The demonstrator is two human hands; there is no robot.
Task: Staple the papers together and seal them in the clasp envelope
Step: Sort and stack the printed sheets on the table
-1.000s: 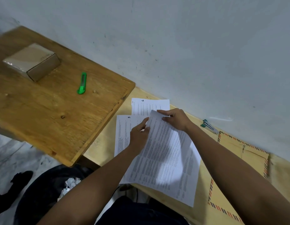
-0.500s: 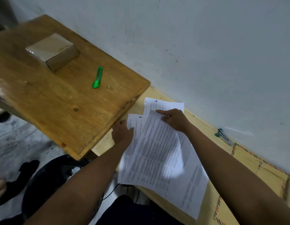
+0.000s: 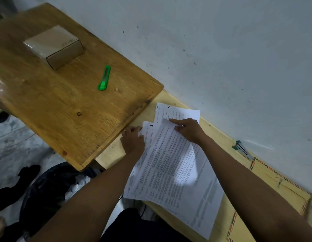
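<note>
Papers (image 3: pixel 178 165) lie fanned on the counter (image 3: pixel 113 151), long axis running 11 to 5 — your left hand (image 3: pixel 132 140) pinches the sheets' left edge, your right hand (image 3: pixel 187 129) presses flat on top. Stapler (image 3: pixel 242 149) sits at 3 o'clock, nearer your right hand.

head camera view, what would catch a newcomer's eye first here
First, the fan of white printed paper sheets on the pale yellow bench, with the left hand touching their left edge and the right hand pressing the top sheet's upper corner. Next, the bright green utility knife and the brown cardboard box on the darker wooden table to the left.
</note>
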